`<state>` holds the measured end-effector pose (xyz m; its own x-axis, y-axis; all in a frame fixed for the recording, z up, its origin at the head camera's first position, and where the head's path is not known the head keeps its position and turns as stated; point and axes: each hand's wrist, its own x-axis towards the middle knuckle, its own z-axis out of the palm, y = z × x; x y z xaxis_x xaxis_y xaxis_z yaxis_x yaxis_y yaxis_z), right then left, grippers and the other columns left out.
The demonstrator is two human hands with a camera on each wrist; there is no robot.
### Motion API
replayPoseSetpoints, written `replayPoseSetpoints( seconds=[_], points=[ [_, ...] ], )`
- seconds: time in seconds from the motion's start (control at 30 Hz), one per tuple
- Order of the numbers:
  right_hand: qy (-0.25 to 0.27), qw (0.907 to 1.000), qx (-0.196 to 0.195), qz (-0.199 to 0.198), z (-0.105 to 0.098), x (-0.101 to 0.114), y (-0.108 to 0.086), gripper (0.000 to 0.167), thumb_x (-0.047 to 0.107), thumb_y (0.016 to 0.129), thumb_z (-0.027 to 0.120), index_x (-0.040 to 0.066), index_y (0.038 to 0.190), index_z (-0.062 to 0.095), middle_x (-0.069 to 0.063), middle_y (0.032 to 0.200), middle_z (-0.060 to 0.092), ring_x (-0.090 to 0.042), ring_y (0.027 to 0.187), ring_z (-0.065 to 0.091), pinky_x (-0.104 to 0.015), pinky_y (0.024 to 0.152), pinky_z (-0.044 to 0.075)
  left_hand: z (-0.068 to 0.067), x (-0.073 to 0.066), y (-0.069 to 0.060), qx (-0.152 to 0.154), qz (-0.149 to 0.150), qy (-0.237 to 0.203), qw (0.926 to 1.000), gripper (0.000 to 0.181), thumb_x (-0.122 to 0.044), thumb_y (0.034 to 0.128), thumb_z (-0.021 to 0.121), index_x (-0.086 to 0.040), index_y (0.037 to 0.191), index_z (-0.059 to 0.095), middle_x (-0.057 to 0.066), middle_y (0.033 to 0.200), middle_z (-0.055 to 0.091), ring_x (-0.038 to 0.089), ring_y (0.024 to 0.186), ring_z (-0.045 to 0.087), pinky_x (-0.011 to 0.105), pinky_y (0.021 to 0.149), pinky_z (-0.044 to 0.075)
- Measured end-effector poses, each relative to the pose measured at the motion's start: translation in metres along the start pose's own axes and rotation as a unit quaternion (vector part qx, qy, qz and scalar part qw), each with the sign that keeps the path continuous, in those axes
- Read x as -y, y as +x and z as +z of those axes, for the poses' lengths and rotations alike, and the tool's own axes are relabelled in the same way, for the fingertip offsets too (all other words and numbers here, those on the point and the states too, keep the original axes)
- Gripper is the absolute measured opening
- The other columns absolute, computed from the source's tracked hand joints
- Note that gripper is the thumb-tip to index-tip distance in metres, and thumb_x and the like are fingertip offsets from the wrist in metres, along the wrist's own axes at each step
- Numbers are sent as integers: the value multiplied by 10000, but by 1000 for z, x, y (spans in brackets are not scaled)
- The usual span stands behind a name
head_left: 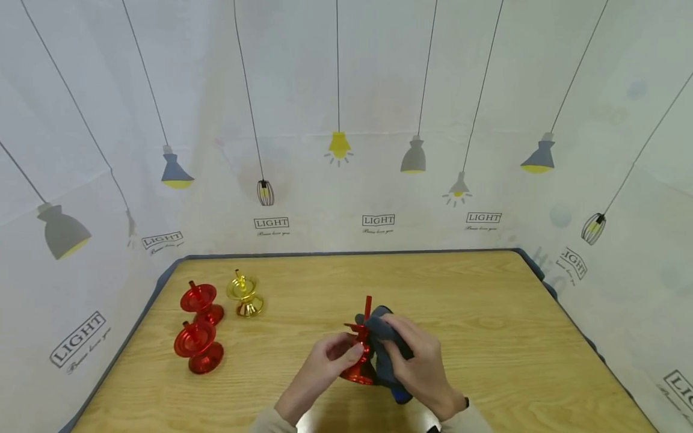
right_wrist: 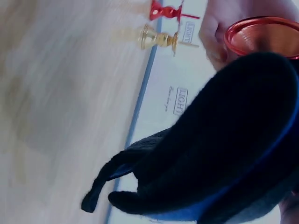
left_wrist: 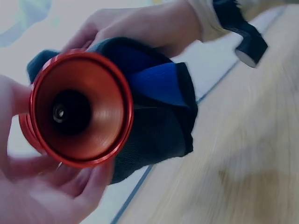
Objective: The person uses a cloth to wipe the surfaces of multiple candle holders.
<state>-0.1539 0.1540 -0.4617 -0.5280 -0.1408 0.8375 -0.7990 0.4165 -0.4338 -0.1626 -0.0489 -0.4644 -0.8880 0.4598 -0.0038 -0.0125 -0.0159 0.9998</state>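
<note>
My left hand (head_left: 331, 364) grips a shiny red candlestick (head_left: 358, 374) by its stem, above the front part of the table. The candlestick has a flared base, a dish and a thin spike on top. In the left wrist view its hollow base (left_wrist: 105, 109) faces the camera. My right hand (head_left: 419, 361) pinches a dark grey and blue cloth (head_left: 385, 355) against the candlestick's right side, near the dish. Large in the right wrist view, the cloth (right_wrist: 224, 135) hides most of the right fingers.
Two more red candlesticks (head_left: 206, 357) (head_left: 210, 314) and a gold candlestick (head_left: 250, 307) stand at the table's left. The wooden table (head_left: 514, 337) is bounded at the back and sides by a white curtain (head_left: 303, 96) printed with lamps.
</note>
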Motion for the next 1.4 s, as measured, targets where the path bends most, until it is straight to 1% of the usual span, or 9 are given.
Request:
replayPoseSetpoints(
  seconds=[0.2, 0.47, 0.67, 0.73, 0.83, 0.93, 1.03, 1.2, 1.4],
  points=[
    [-436, 9977, 4, -527, 2, 1, 3, 280, 188, 1031, 582, -30, 1174, 684, -169, 1065, 728, -311, 934, 727, -173, 957, 521, 8, -2, 1, -909, 111, 665, 9936, 358, -274, 877, 802, -14, 1096, 690, 69, 955, 696, 147, 819, 661, 253, 741, 561],
    [-423, 9978, 115, -488, 6, 4, 3, 290, 215, 1034, 579, -8, 1189, 680, -164, 1098, 727, -315, 982, 722, -167, 991, 499, 6, -1, 0, -1123, 95, 565, 9920, 329, -262, 878, 807, -5, 1063, 718, 49, 929, 705, 144, 825, 667, 257, 745, 563],
    [217, 9998, -3, -22, 6, 2, 3, 368, -111, 850, 735, -19, 1201, 678, -186, 1081, 730, -278, 980, 734, -165, 959, 516, -4, 1, 0, -175, -6, -659, 9977, 371, -231, 968, 701, 77, 1171, 666, -25, 941, 733, 108, 879, 696, 254, 796, 577],
    [406, 9991, -62, 125, 7, 2, 3, 439, -182, 790, 737, -23, 1195, 681, -190, 1077, 732, -235, 993, 733, -170, 947, 524, -8, 4, 0, 409, 10, -1296, 9907, 316, -231, 1010, 636, 22, 1195, 674, -41, 979, 745, 97, 906, 710, 263, 825, 582],
    [541, 9980, -113, 301, 9, 2, 4, 416, -172, 805, 734, -16, 1188, 688, -187, 1074, 736, -197, 995, 729, -168, 928, 530, -12, 8, 0, 1260, 134, -2112, 9692, 252, -215, 1068, 515, -95, 1204, 690, -39, 1034, 755, 90, 952, 719, 281, 872, 581],
    [453, 9986, -91, 266, 11, 1, 5, 407, -164, 807, 737, -8, 1180, 691, -179, 1070, 737, -225, 974, 734, -165, 926, 529, -14, 9, 2, 1596, 187, -2326, 9592, 289, -181, 1091, 434, -150, 1172, 710, -44, 1037, 758, 78, 958, 716, 281, 893, 573],
    [150, 9998, -2, 104, 11, 0, 5, 420, -154, 794, 751, 8, 1177, 691, -162, 1067, 739, -271, 947, 738, -159, 936, 523, -14, 8, 2, 1437, 160, -1937, 9704, 319, -172, 1091, 422, -56, 1237, 681, -57, 1038, 752, 73, 961, 706, 281, 899, 566],
    [-402, 9988, 174, -235, 8, -2, 3, 242, 32, 926, 724, 18, 1166, 693, -136, 1059, 741, -283, 936, 737, -172, 943, 527, -9, 0, 0, 520, -66, -483, 9975, 420, -248, 1038, 570, 102, 1268, 602, -34, 1024, 715, 94, 932, 670, 262, 845, 546],
    [-832, 9939, 254, -684, 11, -1, 2, 288, 242, 1049, 544, 18, 1144, 698, -110, 1058, 733, -268, 944, 728, -228, 936, 551, 1, -2, -2, -488, -144, 888, 9948, 339, -315, 899, 771, -23, 1061, 715, 37, 901, 701, 146, 791, 629, 285, 701, 534]
  ],
)
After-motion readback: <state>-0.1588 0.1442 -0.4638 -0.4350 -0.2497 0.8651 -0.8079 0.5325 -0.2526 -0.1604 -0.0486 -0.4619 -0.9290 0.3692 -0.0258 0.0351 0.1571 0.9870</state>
